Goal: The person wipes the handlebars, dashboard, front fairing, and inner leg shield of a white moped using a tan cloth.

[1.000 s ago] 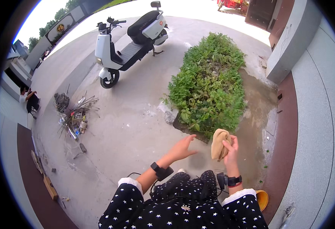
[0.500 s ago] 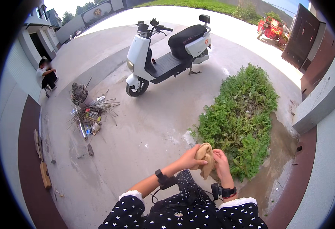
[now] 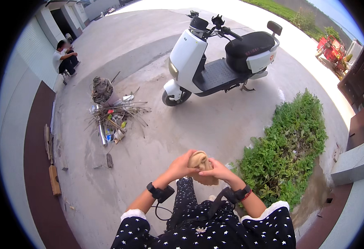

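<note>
A bunched tan cloth (image 3: 200,160) is held up in front of my body, folded over on itself with its lower part hanging down. My left hand (image 3: 182,167) grips its left side, the thumb across the front. On the other side, my right hand (image 3: 221,171) is closed around the cloth's right edge, its thumb pointing in toward the left thumb. Some of the fingers are hidden behind the fabric.
Ahead stands a white and black scooter (image 3: 221,68). A green plant bed (image 3: 283,149) lies to the right. Sticks and litter (image 3: 113,120) spread on the concrete at left, beside a bucket (image 3: 103,92). A person (image 3: 65,58) sits by the left wall; a red vehicle (image 3: 333,53) is far right.
My view has turned, so the scooter and plants sit farther right. Both hands have moved left with the cloth. My right hand, earlier at its edge, now grips it more firmly, and the cloth is more bunched.
</note>
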